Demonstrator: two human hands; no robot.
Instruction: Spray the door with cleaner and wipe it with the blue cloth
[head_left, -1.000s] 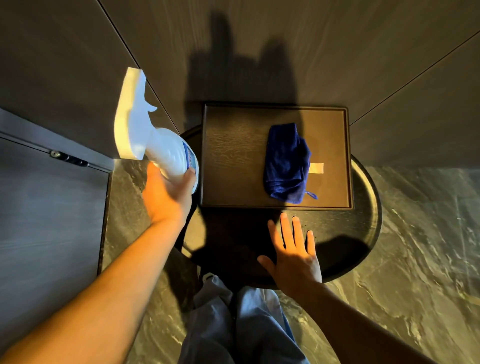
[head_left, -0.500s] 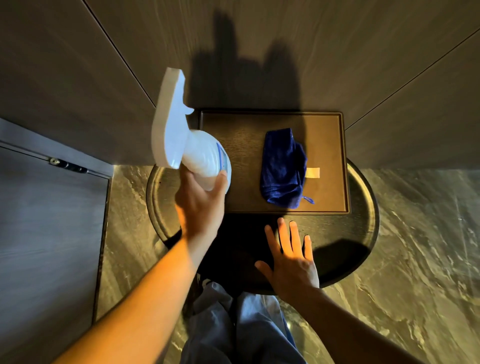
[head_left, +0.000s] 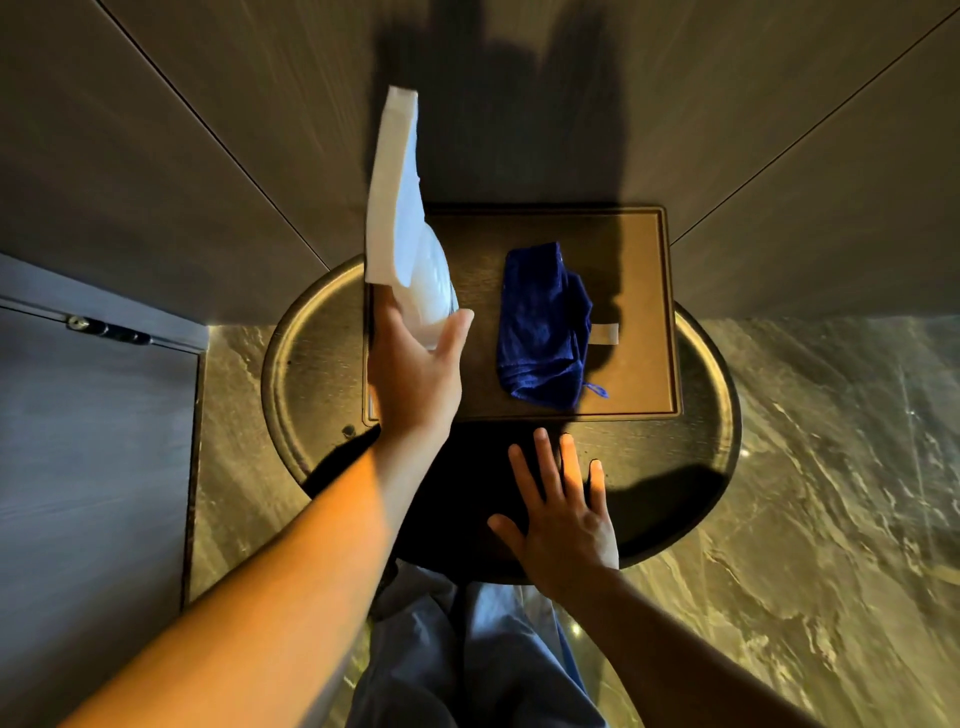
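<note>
Left hand (head_left: 415, 379) has its grip clamped round the white bottle (head_left: 410, 249), nozzle end up, over the left edge of the tray (head_left: 670, 322). Blue cloth (head_left: 543, 327) sits bunched on the tray just right of that grip. Right hand (head_left: 563, 519) lies flat on the bench (head_left: 306, 364), fingers spread, holding nothing.
</note>
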